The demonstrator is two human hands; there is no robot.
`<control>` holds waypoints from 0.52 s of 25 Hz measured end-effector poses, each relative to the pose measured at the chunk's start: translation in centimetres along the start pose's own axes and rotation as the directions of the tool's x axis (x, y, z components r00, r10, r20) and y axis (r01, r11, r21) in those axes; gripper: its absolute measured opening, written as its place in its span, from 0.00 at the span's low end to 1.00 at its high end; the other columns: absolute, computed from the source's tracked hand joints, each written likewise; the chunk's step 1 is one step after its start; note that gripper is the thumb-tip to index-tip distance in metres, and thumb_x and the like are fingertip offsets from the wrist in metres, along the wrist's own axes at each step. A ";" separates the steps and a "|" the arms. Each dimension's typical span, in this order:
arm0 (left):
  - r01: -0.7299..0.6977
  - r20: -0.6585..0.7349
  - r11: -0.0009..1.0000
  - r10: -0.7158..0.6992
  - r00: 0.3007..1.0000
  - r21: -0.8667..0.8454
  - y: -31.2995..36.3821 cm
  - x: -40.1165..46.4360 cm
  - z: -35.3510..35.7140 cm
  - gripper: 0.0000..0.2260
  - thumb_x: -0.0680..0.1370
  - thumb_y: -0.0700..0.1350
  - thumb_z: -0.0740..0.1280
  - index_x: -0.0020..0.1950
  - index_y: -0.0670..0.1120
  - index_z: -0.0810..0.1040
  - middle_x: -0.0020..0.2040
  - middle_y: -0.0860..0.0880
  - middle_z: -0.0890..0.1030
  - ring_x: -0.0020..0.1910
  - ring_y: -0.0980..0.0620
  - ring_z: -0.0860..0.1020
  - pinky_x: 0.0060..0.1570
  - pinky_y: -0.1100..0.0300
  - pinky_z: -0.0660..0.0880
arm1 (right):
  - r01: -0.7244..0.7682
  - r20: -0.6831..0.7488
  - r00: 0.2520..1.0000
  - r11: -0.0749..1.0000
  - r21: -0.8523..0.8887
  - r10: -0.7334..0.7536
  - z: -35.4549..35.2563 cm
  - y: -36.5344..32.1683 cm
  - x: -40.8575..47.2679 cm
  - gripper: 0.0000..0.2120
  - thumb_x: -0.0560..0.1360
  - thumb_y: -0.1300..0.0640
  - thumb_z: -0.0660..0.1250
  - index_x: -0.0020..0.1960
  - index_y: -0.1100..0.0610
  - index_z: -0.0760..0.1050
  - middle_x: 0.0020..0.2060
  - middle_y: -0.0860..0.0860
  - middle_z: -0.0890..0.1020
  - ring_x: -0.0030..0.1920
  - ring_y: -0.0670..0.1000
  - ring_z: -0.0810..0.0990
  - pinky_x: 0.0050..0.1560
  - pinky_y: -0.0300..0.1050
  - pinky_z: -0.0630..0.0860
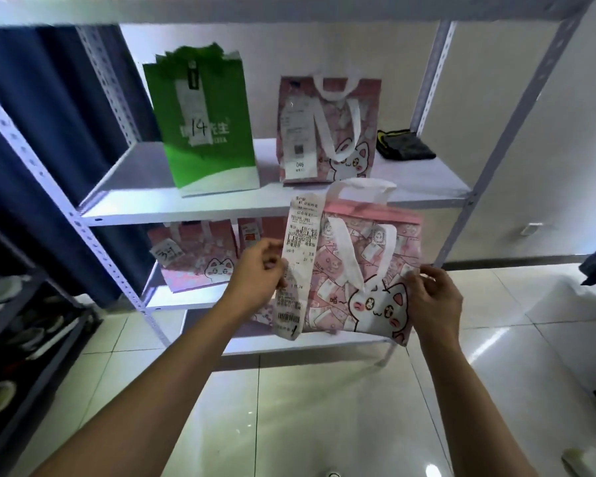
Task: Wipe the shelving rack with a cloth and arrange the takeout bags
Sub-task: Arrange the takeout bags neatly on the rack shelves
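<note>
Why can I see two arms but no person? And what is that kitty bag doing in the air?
The camera sits on the person's head and looks forward and down, so you see just their arms, as if they were your own. There is only this one picture, from that head view.

The left hand and the right hand hold a pink bag with a cartoon cat by its two sides, in front of a white metal rack. A long paper receipt hangs down the bag's front.

On the middle shelf stand a green bag marked 14 and another pink cat bag. A dark folded cloth lies at the shelf's right end. More pink bags sit on the shelf below.
</note>
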State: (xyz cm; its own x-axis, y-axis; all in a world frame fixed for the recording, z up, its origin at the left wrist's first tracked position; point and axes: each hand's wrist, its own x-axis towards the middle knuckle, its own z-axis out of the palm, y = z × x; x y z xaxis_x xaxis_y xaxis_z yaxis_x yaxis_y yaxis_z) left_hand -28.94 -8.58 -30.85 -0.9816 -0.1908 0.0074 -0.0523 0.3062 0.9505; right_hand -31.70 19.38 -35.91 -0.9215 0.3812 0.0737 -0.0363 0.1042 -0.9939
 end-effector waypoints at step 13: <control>-0.175 -0.208 0.984 0.178 0.962 0.033 12.6 -4.7 -12.6 0.11 0.81 0.41 0.63 0.54 0.59 0.73 0.51 0.54 0.82 0.35 0.59 0.82 0.35 0.61 0.78 | 0.252 0.034 0.964 0.944 0.214 -0.265 6.8 -17.1 -3.2 0.04 0.81 0.51 0.67 0.55 0.48 0.78 0.40 0.43 0.84 0.35 0.39 0.84 0.27 0.31 0.75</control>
State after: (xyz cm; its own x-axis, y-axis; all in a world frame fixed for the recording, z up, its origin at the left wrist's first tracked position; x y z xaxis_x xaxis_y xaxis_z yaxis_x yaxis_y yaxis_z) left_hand -22.62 -15.61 -14.97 -0.9152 -0.3229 0.2409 0.1141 0.3656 0.9237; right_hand -30.79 10.18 -19.70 -0.8915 0.3082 0.3320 -0.3496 -0.0021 -0.9369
